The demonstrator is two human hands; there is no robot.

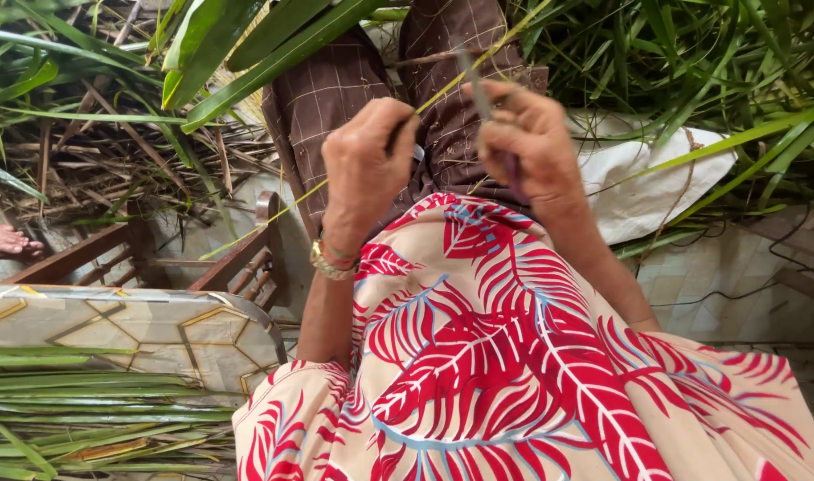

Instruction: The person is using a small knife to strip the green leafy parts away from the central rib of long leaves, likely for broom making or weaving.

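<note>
Green and thin, the leaf strip (442,85) runs over my lap, my left hand (367,165) pinching it in closed fingers while my right hand (527,142) grips a small knife (478,89) against it.

— Where is everything?
— My left hand (364,169) and right hand (530,142) are side by side over my lap, a leaf strip (442,85) between them. Cut leaves (86,401) lie left, beside a chair (237,258); a sack (647,178) right.
</note>
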